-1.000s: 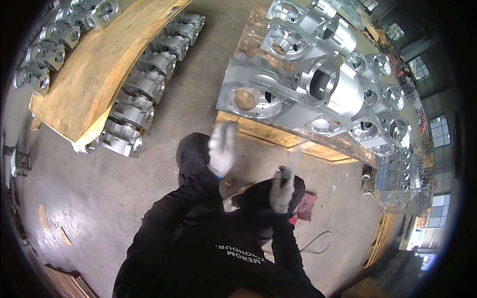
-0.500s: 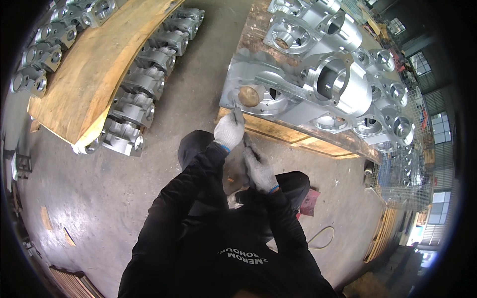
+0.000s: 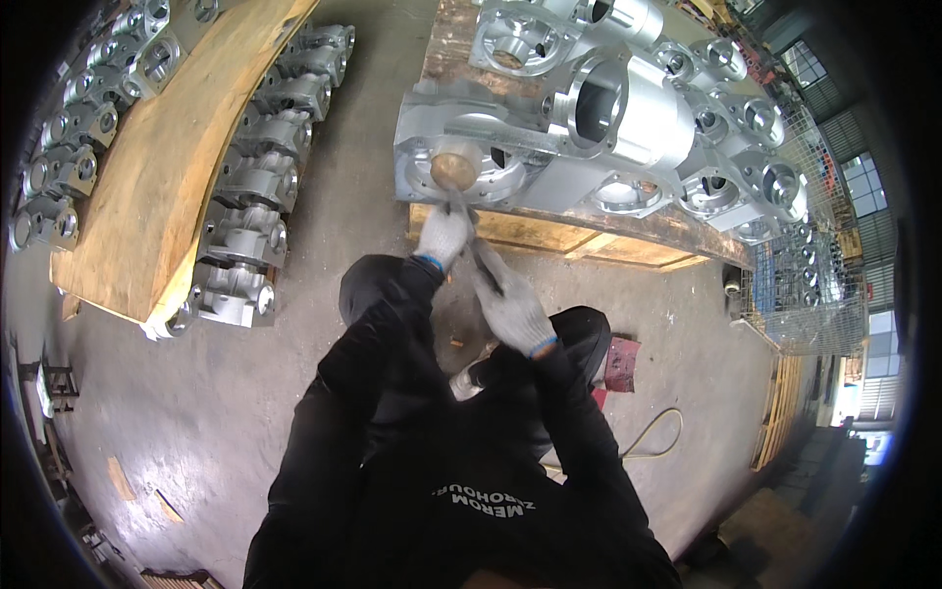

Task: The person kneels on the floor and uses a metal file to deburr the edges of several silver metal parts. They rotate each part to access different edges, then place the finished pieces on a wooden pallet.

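My left hand [image 3: 446, 234], in a white knit glove, is closed at the near edge of a large silvery metal casting [image 3: 549, 187]. A thin blurred tip shows just beyond its fingers, against the casting. Close below it and to the right, my gloved right hand [image 3: 515, 306] is closed around a slim dark tool [image 3: 485, 267] that slants up toward the left hand. Its kind is not clear. The casting has a wide round bore at right and a flatter ring-shaped opening at left, where a tan round patch [image 3: 452, 172] shows.
The casting lies on a wooden pallet [image 3: 559, 241] with several similar ones behind it. To the left, more castings [image 3: 240, 236] line a plywood board [image 3: 147, 196]. A wire mesh cage [image 3: 805, 304] stands at right. A red object [image 3: 620, 363] and a looped hose [image 3: 677, 432] lie by my right knee.
The view has shifted, so the castings sit farther left and higher. Both hands have moved forward with it, and my right hand has come up closer to the left one and the casting.
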